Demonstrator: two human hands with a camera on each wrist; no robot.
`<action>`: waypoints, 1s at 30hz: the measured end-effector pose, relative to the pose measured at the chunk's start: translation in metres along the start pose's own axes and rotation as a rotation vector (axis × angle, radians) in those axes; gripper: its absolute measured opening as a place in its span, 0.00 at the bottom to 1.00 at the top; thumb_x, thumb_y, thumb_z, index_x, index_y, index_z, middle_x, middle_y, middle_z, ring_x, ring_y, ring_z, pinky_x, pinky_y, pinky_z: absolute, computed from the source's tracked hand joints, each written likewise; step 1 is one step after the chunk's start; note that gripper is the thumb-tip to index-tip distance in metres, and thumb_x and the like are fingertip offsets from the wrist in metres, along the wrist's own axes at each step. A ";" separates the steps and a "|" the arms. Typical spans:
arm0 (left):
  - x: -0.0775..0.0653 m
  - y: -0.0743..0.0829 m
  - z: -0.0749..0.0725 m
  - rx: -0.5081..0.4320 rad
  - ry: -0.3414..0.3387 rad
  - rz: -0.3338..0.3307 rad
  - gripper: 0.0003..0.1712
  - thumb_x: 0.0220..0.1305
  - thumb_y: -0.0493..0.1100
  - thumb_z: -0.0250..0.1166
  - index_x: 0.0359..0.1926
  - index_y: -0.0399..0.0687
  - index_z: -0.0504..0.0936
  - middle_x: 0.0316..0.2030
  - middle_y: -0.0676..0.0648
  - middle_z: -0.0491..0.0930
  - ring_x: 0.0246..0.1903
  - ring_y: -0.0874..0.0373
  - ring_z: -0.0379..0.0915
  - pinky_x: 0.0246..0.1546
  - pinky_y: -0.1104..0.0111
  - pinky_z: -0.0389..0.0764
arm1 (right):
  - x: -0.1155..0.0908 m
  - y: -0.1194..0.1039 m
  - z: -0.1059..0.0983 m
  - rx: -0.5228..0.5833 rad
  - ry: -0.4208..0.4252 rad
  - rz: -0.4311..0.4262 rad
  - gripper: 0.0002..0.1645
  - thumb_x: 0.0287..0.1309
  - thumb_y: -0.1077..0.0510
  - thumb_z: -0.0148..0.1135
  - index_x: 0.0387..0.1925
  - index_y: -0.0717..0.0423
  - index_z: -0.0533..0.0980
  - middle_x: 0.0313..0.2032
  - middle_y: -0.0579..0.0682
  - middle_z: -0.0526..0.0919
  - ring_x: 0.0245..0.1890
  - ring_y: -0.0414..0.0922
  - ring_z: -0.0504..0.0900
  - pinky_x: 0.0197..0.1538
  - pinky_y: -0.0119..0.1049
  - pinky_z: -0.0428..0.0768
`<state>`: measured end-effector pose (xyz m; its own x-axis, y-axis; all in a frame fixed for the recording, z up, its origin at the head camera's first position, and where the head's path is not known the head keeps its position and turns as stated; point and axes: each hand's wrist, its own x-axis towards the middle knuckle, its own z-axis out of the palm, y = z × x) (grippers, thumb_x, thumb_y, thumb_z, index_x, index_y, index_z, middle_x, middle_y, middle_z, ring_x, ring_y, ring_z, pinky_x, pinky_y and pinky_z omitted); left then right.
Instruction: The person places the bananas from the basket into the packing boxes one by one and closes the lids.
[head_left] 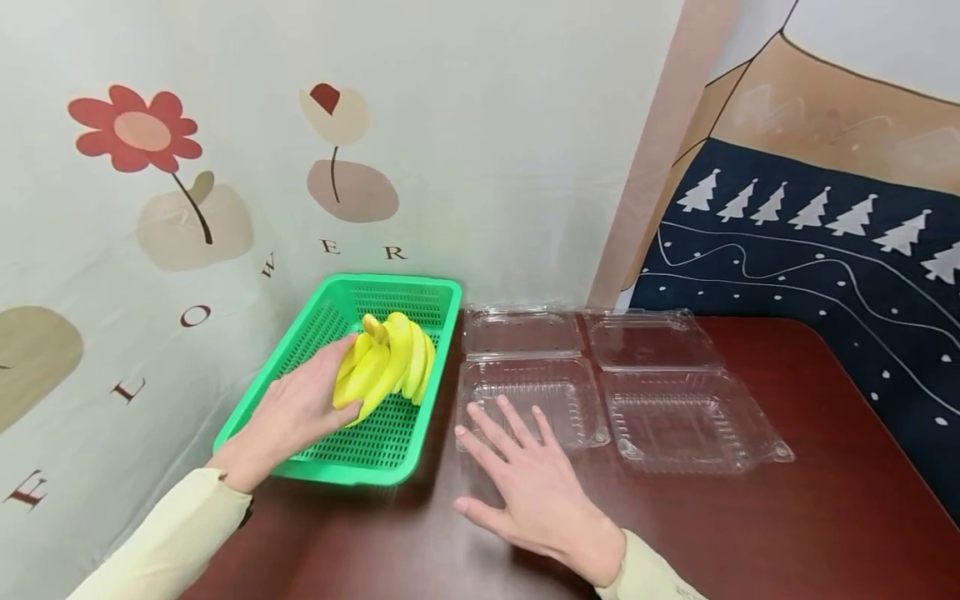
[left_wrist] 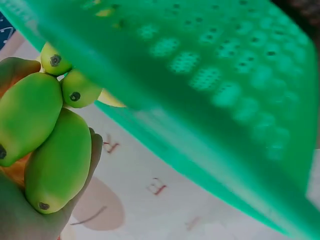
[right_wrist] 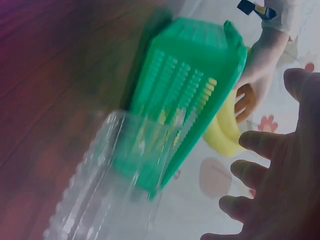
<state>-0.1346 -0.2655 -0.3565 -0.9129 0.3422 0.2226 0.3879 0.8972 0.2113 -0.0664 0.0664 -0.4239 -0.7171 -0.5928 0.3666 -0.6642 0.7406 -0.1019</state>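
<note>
My left hand [head_left: 288, 408] grips a bunch of yellow bananas [head_left: 369, 375] at the green plastic basket [head_left: 345, 477]. In the left wrist view, fingers and thumb wrap the bunch, whose dark-tipped bananas [left_wrist: 57, 160] hang beside the basket's slotted wall [left_wrist: 200, 145]. More bananas [head_left: 418, 362] show inside the basket just right of the held ones; whether they belong to the same bunch I cannot tell. My right hand [head_left: 528, 487], fingers spread and holding nothing, hovers over the table by the near edge of a clear plastic clamshell box [head_left: 525, 396]. The right wrist view shows those fingers apart too.
A second clear clamshell box [head_left: 682, 417] lies unfolded to the right of the first, both lids [head_left: 652, 337] laid back toward the wall. Behind the dark red table [head_left: 757, 533] hangs a flower-printed cloth [head_left: 487, 150], close to the basket's far side.
</note>
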 end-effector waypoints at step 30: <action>0.057 0.113 0.024 0.114 0.135 0.441 0.50 0.51 0.45 0.79 0.71 0.37 0.66 0.66 0.39 0.75 0.52 0.46 0.80 0.41 0.54 0.88 | -0.073 0.078 -0.023 -0.115 0.032 0.219 0.48 0.67 0.22 0.47 0.77 0.45 0.67 0.78 0.50 0.62 0.79 0.58 0.55 0.73 0.69 0.54</action>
<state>-0.1463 -0.1378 -0.3426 -0.6364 0.6647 0.3912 0.7112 0.7020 -0.0358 -0.0614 0.1747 -0.4368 -0.8332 -0.4049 0.3767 -0.4637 0.8826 -0.0770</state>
